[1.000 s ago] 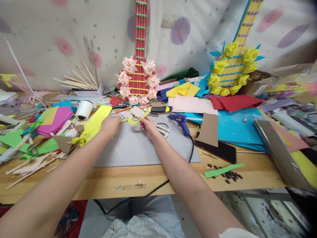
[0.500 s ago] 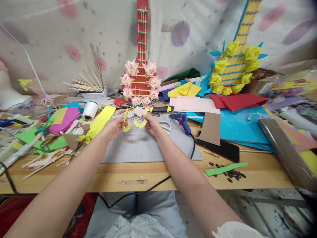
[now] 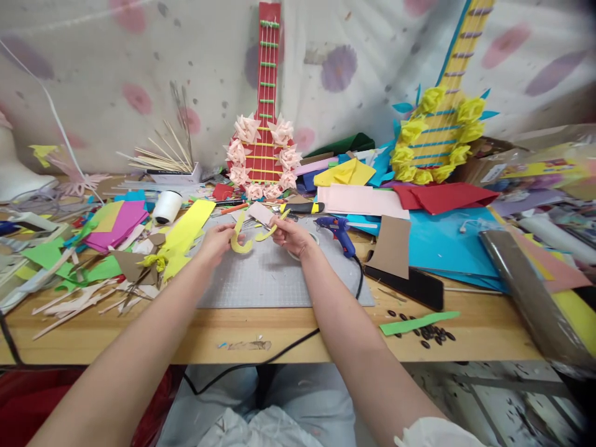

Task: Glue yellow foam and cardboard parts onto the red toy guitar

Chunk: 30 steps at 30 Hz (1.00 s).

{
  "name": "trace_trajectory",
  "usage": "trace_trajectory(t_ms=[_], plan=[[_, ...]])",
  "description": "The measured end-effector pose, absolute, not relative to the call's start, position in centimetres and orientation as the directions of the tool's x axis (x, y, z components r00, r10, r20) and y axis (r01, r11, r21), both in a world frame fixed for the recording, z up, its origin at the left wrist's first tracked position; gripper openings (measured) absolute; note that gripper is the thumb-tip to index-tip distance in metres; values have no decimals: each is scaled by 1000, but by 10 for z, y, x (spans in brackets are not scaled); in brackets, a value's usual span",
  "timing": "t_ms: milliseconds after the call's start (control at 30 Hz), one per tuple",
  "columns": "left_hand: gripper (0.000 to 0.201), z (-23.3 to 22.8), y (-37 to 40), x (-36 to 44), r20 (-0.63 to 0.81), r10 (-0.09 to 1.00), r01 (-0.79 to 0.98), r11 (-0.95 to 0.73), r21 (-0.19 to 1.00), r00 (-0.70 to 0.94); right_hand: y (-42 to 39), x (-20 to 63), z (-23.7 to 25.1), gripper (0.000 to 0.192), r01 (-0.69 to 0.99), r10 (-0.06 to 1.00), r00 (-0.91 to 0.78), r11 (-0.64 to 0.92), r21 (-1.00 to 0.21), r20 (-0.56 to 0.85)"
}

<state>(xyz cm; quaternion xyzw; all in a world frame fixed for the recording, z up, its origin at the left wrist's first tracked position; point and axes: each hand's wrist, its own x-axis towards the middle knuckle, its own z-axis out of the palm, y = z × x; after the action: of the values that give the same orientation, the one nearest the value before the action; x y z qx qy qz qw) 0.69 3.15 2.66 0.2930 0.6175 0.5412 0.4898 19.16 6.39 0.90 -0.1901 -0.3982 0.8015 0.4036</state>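
My left hand (image 3: 220, 243) pinches a curved, hook-shaped yellow cutout (image 3: 241, 247) by its upright side. A second curved yellow cutout (image 3: 264, 236) is pinched in my right hand (image 3: 289, 236), tilted so that it shows narrower. Both pieces hang apart from each other above the grey cutting mat (image 3: 261, 288). Beyond the hands lies a small pale pink piece (image 3: 261, 213). Partly behind my right wrist is a pale ring-shaped thing (image 3: 314, 238), mostly hidden.
A blue glue gun (image 3: 339, 233) with a black cord lies right of the mat, near a black phone-like slab (image 3: 414, 288). Dark beads (image 3: 435, 335) sit by the front edge. Paper scraps (image 3: 93, 292) crowd the left. Behind stands a red paper guitar (image 3: 265, 149).
The right-hand cutout has turned from facing me to a tilted, narrower view. My left hand's cutout has shifted slightly right and down. The camera view has moved a little.
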Motion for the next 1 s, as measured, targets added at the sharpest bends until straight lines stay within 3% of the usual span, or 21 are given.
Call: trace_trajectory(t_ms=[133, 300, 433, 633, 833, 1000], plan=[[18, 17, 37, 16, -313, 917, -338, 221, 915, -247, 68, 198, 10, 26, -452, 829, -559, -330, -829, -25], [20, 7, 34, 23, -263, 961, -434, 203, 878, -85, 74, 190, 4, 31, -245, 941, -317, -197, -949, -114], [19, 3, 31, 20, -246, 969, -454, 214, 865, -11, 72, 171, -3, 34, -131, 989, -149, -4, -991, 16], [18, 0, 29, 24, -233, 965, -412, 262, 873, 120, 69, 151, -14, 28, -98, 978, -135, 145, -985, 157], [28, -4, 29, 32, -192, 979, -450, 205, 869, 75, 65, 151, -15, 39, -144, 994, -14, 103, -984, 106], [20, -3, 33, 29, -177, 979, -564, 89, 821, -103, 57, 150, -15, 37, -151, 976, -217, -19, -988, 14]])
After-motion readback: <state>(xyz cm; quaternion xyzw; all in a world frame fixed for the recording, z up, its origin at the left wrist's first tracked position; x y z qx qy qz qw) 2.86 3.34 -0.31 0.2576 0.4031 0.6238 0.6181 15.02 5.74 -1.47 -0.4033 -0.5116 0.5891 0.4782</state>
